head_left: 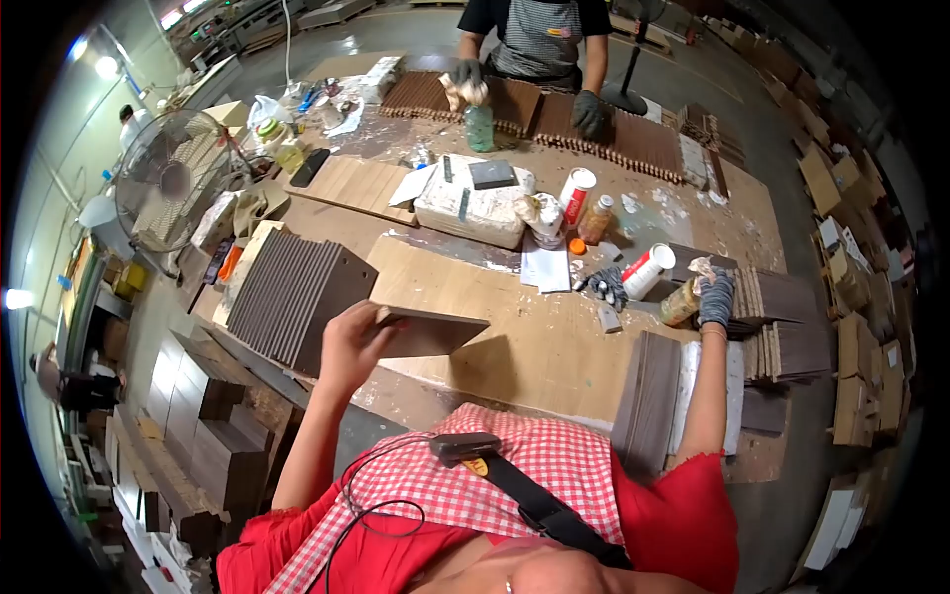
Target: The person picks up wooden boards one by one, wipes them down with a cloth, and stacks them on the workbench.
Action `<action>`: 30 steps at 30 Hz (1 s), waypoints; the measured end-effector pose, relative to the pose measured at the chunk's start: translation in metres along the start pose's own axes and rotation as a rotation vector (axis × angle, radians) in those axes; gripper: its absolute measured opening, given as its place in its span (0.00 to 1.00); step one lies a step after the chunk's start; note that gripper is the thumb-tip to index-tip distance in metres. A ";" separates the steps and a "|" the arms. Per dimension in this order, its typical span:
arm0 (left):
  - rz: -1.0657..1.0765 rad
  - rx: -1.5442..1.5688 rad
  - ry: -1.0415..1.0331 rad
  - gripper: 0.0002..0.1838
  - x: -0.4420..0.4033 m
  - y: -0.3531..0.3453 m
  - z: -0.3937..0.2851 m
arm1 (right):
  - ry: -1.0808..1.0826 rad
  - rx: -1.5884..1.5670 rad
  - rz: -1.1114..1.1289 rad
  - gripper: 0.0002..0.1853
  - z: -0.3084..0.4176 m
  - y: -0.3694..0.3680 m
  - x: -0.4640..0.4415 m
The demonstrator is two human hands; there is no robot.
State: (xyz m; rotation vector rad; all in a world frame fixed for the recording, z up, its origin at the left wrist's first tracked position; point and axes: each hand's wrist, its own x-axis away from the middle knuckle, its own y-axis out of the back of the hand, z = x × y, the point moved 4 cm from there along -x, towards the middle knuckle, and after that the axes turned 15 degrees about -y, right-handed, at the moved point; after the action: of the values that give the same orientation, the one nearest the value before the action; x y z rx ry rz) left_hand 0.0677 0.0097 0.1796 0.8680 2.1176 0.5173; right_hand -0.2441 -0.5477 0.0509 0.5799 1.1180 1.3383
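My bare left hand grips the near end of a dark brown board, tilted above the worktop. Left of it stands a row of similar dark boards, packed upright. On the right, my right hand, in a grey glove, is closed on a pale crumpled rag. Beside that hand a jar of yellowish liquid leans over; whether the rag touches its mouth I cannot tell. Close by lie a white-and-red canister and a loose grey glove.
Across the table a co-worker's gloved hands rest by rows of brown strips and a green bottle. A white wrapped block sits mid-table, near a second canister. More dark boards are stacked near right. A fan stands left.
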 end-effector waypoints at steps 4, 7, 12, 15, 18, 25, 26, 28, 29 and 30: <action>0.016 -0.003 -0.012 0.11 -0.019 -0.010 -0.015 | 0.014 -0.008 -0.012 0.18 -0.006 0.005 -0.001; 0.025 0.018 0.005 0.11 -0.026 -0.013 -0.018 | 0.034 0.044 -0.050 0.20 -0.005 0.014 0.001; 0.172 0.009 -0.036 0.13 -0.036 -0.026 -0.022 | -0.031 0.178 -0.045 0.25 -0.014 0.014 -0.013; 0.157 0.017 -0.051 0.13 -0.040 -0.037 -0.023 | -0.136 0.284 -0.012 0.27 -0.021 0.006 -0.013; 0.207 0.004 -0.126 0.13 -0.046 -0.046 -0.031 | 0.026 -0.267 -0.018 0.24 0.031 0.019 0.039; 0.194 -0.030 -0.220 0.13 -0.048 -0.065 -0.040 | 0.033 -1.337 0.736 0.18 0.177 0.021 0.197; 0.231 -0.018 -0.180 0.13 -0.049 -0.065 -0.043 | 0.047 -1.375 0.782 0.17 0.189 0.020 0.210; 0.260 -0.027 -0.170 0.13 -0.051 -0.069 -0.046 | 0.092 -1.379 0.946 0.15 0.205 0.015 0.230; 0.273 -0.053 -0.132 0.13 -0.050 -0.069 -0.046 | 0.147 -1.290 0.909 0.15 0.222 0.041 0.239; 0.298 -0.047 -0.119 0.13 -0.049 -0.073 -0.041 | 0.156 -1.231 0.903 0.14 0.227 0.036 0.243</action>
State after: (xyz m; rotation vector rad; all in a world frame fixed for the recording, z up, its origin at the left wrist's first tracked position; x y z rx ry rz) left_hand 0.0282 -0.0785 0.1855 1.1661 1.8714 0.6486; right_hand -0.0950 -0.2524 0.1019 -0.0019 -0.0898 2.5186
